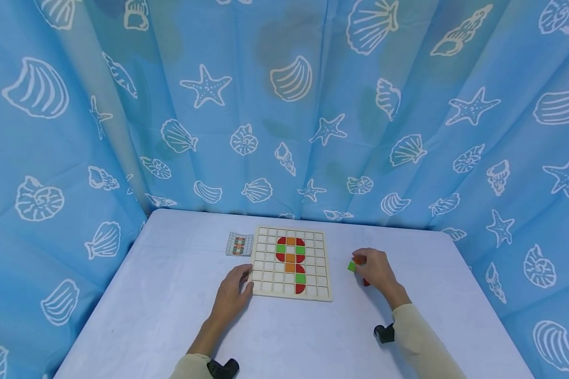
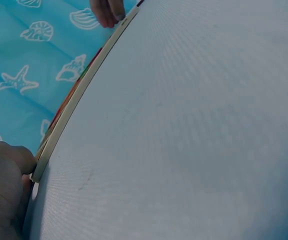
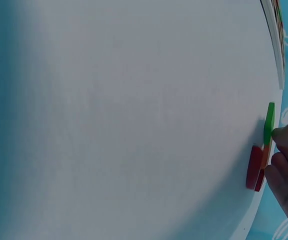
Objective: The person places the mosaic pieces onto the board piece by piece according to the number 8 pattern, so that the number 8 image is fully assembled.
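Note:
A pale square grid board (image 1: 270, 288) lies mid-table, with red, orange and green tiles (image 1: 291, 250) set in some of its cells. My left hand (image 1: 231, 295) rests at the board's lower left edge, thumb and forefinger spread apart along it. Beyond the board's right side, my right hand (image 1: 374, 267) bends its fingers down over a few loose pieces. Thumb and fingertips pinch an orange tile (image 3: 265, 156) there. A green tile (image 3: 269, 120) sits by the thumb, and a red tile (image 3: 254, 167) lies beside the fingers. The hand partly hides these pieces.
A small card (image 1: 239, 244) printed with a coloured grid pattern lies by the board's upper left corner. White cloth covers the table (image 1: 170, 273). A blue shell-patterned curtain (image 1: 246, 110) hangs behind it and along both sides.

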Demonstrator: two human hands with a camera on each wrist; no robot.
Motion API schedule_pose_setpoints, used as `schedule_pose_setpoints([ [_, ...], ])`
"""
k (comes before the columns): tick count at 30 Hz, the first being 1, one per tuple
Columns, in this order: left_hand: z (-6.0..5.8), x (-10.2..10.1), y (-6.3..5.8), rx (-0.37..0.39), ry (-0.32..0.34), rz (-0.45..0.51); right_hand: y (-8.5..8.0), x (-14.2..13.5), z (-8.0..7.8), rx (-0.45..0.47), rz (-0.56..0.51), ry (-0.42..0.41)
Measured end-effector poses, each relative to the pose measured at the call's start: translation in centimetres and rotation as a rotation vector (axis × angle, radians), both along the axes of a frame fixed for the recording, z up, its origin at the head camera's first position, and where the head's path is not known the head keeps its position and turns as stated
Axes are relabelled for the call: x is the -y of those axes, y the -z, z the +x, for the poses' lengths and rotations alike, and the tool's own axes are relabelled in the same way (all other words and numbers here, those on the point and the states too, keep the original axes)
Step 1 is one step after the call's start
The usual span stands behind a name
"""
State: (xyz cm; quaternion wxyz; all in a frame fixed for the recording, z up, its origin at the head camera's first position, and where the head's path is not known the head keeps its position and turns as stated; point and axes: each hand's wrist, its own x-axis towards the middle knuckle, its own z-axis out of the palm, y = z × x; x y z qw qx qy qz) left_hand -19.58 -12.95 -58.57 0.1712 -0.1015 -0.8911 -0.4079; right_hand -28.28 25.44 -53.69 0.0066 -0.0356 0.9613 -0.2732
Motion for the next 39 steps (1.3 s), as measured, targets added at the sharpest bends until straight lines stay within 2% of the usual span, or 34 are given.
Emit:
schedule_pose_setpoints([
  [14, 0.1, 0.0, -0.1, -0.041, 0.0, 0.007, 0.6, -0.2, -1.0, -0.023, -0.004, 0.008],
  [22, 0.1, 0.0, -0.3, -0.011, 0.0, 0.015, 0.7, -0.2, -1.4, 0.003, -0.003, -0.015],
  [28, 0.0, 0.0, -0.4, 0.014, 0.001, 0.015, 0.7, -0.3, -1.5, 0.026, -0.003, 0.01],
  [35, 0.0, 0.0, -0.1, 0.018, -0.009, 0.002, 0.3, 0.2, -1.7, 0.039, -0.02, 0.036],
  [39, -0.1, 0.1, -0.1, 0.026, -0.009, 0.004, -0.6, 1.4, -1.8, 0.003, -0.034, 0.022],
])
